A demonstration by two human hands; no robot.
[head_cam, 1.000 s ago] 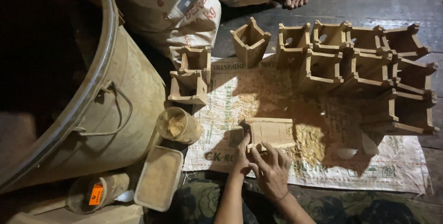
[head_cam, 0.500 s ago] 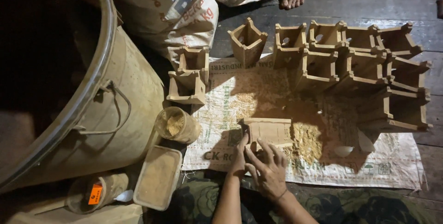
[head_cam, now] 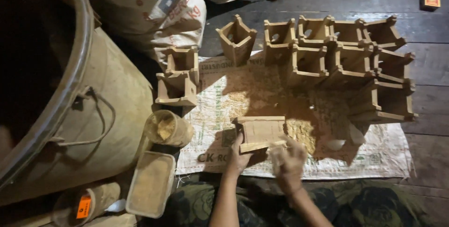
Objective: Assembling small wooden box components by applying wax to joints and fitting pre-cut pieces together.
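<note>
Large drum at left. Printed sack mat on floor, scattered with sawdust. Wooden box lies on mat near its front edge. Left hand grips box's lower left corner, fingers wrapped. Right hand blurred at box's right corner; finger state unclear.

Pretty dim overall, warm yellowish light falling on the mat from above. Left side by the drum sinks into near black. Boxes throw hard shadows. The right hand is motion-blurred, edges look soft.
</note>
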